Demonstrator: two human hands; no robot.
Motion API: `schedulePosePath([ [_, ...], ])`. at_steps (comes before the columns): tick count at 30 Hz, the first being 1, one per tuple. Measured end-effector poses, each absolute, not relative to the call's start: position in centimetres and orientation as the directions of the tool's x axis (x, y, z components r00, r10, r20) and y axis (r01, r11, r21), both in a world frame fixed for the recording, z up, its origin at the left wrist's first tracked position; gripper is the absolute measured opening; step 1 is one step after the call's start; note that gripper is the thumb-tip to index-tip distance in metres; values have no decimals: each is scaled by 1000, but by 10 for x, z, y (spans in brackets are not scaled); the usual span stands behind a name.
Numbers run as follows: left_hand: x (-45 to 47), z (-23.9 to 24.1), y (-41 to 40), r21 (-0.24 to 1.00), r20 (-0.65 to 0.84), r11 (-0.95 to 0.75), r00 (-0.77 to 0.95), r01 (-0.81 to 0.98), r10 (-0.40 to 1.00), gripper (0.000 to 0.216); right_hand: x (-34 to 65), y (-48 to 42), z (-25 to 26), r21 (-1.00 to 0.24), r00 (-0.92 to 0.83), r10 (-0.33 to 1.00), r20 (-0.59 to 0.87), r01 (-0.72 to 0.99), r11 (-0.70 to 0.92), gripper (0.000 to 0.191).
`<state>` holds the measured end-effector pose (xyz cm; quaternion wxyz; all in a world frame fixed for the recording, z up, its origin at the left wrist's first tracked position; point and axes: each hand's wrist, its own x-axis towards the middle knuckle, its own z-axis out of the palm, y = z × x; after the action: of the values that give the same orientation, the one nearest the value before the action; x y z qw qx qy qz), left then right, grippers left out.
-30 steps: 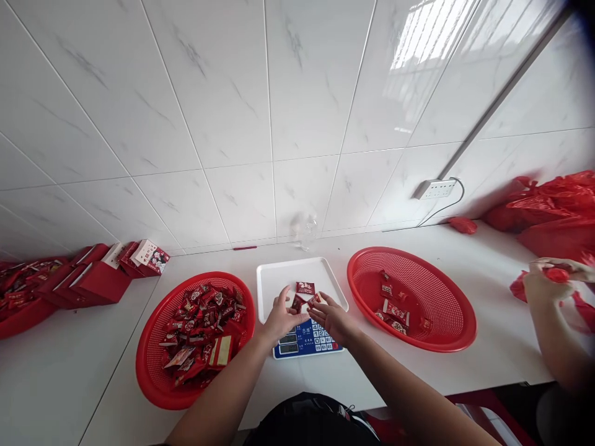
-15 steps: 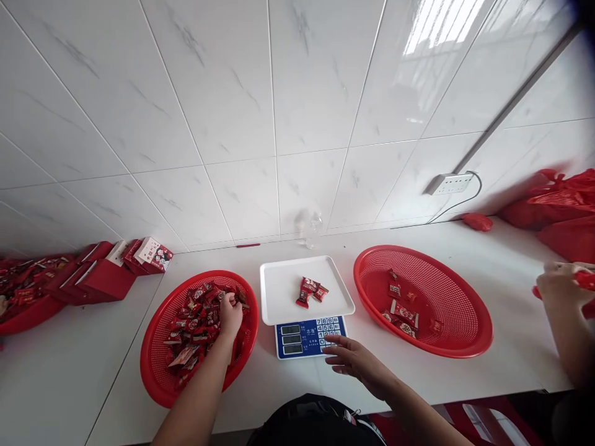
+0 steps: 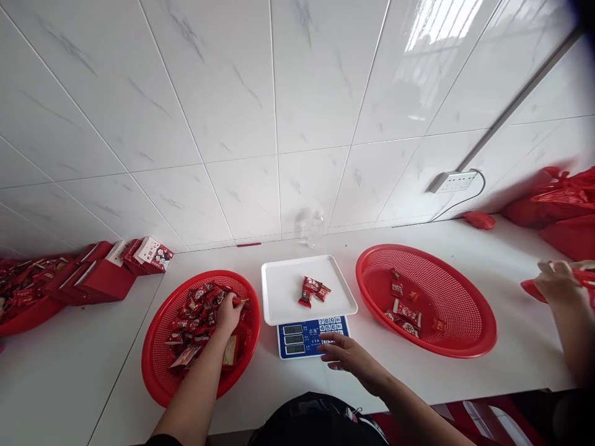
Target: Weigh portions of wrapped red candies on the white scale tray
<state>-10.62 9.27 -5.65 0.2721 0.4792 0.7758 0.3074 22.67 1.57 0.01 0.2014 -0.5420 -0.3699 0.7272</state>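
Note:
My left hand (image 3: 229, 314) is inside the left red basket (image 3: 158, 365), closed on a red wrapped candy (image 3: 238, 301) among several candy packets. My right hand (image 3: 346, 356) hovers with fingers spread over the keypad of the blue scale (image 3: 297, 339) and holds nothing. A few red candy packets (image 3: 313, 290) lie on the scale's white tray (image 3: 283, 297). The right red basket (image 3: 465, 322) holds a few candy packets (image 3: 405, 310).
Red boxes (image 3: 102, 275) and a red tray of candies (image 3: 23, 291) sit at the left. Another person's hand (image 3: 555, 282) handles red plastic bags (image 3: 562, 207) at the right. A power strip (image 3: 450, 181) hangs on the tiled wall, and a clear bottle (image 3: 310, 228) stands behind the scale.
Both hands left the candies on the white tray. My left hand went into the left basket and closed on a candy; my right hand drew back over the scale keypad.

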Motion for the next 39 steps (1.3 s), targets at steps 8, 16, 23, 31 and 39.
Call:
schedulePosePath([
  [8,-68,-4,62,960,-280,261,-309,-102,909,41,205,21,8,-778,-410,689,-598,92,-621,44],
  [16,26,-9,12,914,-365,357,-3,-193,931,46,173,16,-2,-843,-546,675,-496,119,-524,46],
  [23,29,-14,15,896,-420,415,0,-157,907,50,177,39,-3,-850,-430,758,-491,44,-525,43],
  [31,-32,-31,33,913,-60,166,-279,373,958,31,202,39,-4,-784,-383,700,-602,118,-609,34],
  [39,-111,-81,22,474,-302,399,-281,785,911,57,218,5,-17,-727,-407,619,-671,201,-656,38],
])
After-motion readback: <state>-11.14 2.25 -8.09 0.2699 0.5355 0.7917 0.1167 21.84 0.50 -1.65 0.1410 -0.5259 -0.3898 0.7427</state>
